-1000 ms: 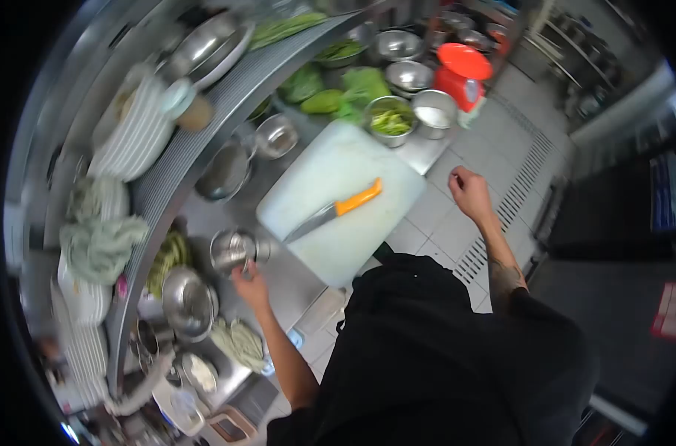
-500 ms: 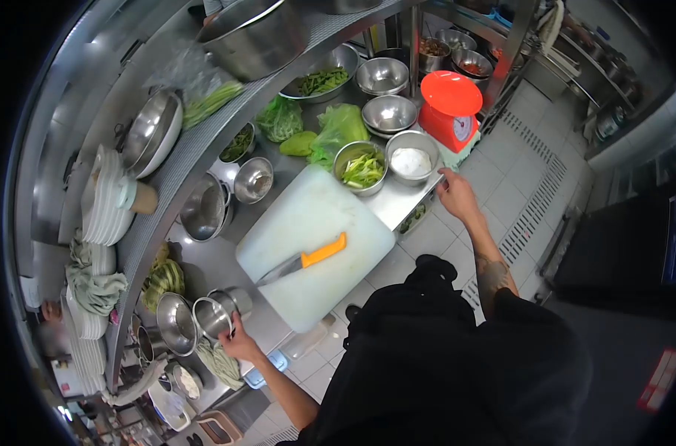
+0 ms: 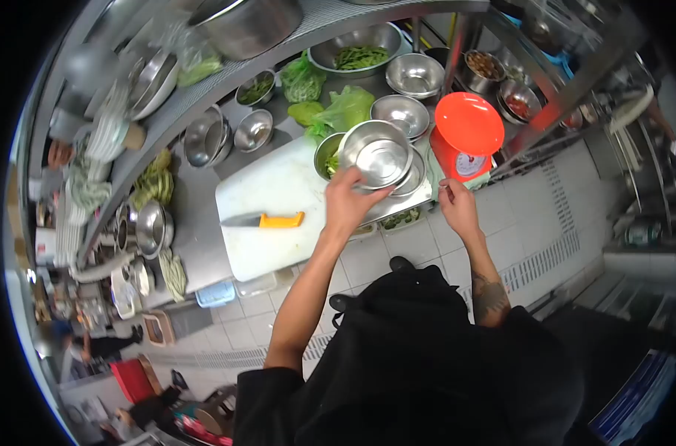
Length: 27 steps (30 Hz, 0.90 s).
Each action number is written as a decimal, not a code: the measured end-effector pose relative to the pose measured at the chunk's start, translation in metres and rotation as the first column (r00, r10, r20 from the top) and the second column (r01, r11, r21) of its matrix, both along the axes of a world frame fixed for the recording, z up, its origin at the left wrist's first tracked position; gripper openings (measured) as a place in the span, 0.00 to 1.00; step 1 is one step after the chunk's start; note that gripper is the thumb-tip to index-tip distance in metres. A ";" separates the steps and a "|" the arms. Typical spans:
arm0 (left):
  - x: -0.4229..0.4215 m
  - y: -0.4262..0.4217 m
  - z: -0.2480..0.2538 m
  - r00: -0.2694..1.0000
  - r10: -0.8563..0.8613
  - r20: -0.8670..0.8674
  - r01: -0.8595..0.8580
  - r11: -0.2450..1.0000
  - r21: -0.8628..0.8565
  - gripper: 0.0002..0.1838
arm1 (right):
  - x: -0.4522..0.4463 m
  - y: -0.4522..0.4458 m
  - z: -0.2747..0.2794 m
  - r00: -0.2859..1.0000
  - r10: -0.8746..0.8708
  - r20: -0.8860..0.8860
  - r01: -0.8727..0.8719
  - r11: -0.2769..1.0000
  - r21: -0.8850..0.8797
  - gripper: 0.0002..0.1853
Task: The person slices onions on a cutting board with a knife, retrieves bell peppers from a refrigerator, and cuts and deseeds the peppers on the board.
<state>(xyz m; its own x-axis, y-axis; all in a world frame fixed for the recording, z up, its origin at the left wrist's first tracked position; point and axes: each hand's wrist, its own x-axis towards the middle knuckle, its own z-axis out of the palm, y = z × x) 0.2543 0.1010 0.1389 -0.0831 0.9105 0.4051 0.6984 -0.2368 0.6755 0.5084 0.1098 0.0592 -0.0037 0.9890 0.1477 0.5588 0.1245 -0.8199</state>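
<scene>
My left hand grips the rim of a shiny steel bowl, with nothing visible inside it. This bowl is held above the counter, partly covering a bowl of cut green vegetable and another steel bowl beneath. My right hand is just in front of the red kitchen scale, its fingers curled together; whatever they may hold is too small to make out. On the white cutting board lies a knife with an orange handle, its blade pointing left.
Behind are stacked steel bowls, green plastic bags and a large bowl of green vegetables. A metal shelf overhangs the counter's back. A cloth lies at the left. Other people are at the far lower left.
My left hand has carried a steel bowl from the counter's left side rightward, over the bowls near the scale. My right hand stays near the counter edge, fingers more curled. The view has turned.
</scene>
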 end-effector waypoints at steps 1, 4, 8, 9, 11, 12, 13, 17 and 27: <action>0.012 0.005 -0.007 0.999 0.036 0.007 -0.036 0.999 0.003 0.25 | 0.004 0.001 0.002 1.000 0.006 0.018 -0.005 1.000 -0.012 0.10; 0.033 0.017 -0.015 1.000 0.004 0.028 -0.006 0.996 0.086 0.26 | 0.016 0.005 -0.006 0.998 0.031 -0.059 -0.034 0.999 -0.036 0.09; 0.043 0.016 -0.022 0.999 -0.024 0.027 0.026 0.996 -0.085 0.26 | 0.020 0.011 -0.014 0.995 0.063 -0.071 -0.066 0.997 -0.038 0.11; 0.044 0.015 -0.026 0.997 -0.070 0.010 0.071 0.989 -0.133 0.27 | 0.019 0.013 -0.016 0.993 0.060 -0.100 -0.070 0.993 -0.094 0.14; 0.042 0.009 -0.033 0.993 -0.104 0.048 0.112 0.972 -0.204 0.32 | 0.019 0.020 -0.017 0.990 0.077 -0.117 -0.093 0.985 -0.145 0.17; 0.045 -0.003 -0.025 0.992 0.010 -0.122 -0.023 0.994 -0.105 0.35 | 0.013 0.021 -0.012 0.961 0.012 -0.278 -0.088 0.961 -0.262 0.22; 0.045 -0.015 -0.019 0.950 0.143 -0.278 -0.146 0.989 0.010 0.38 | 0.007 0.023 -0.008 0.905 -0.072 -0.419 -0.102 0.920 -0.379 0.26; 0.007 -0.087 -0.030 0.968 0.250 0.009 -0.249 0.968 -0.022 0.30 | -0.013 0.042 -0.002 0.908 -0.002 -0.418 -0.235 0.825 -0.514 0.34; -0.008 -0.239 -0.064 0.631 0.530 0.566 -0.044 0.753 -0.656 0.41 | -0.048 0.027 0.007 0.892 0.066 -0.447 -0.345 0.739 -0.579 0.23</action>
<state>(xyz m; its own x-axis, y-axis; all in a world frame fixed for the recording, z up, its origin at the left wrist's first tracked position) 0.2460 -0.1376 0.0750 -0.4060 0.7996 -0.4425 -0.0718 0.4547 0.8877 0.4603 0.1370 0.0663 -0.3015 0.8295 -0.4701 0.2158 -0.4209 -0.8811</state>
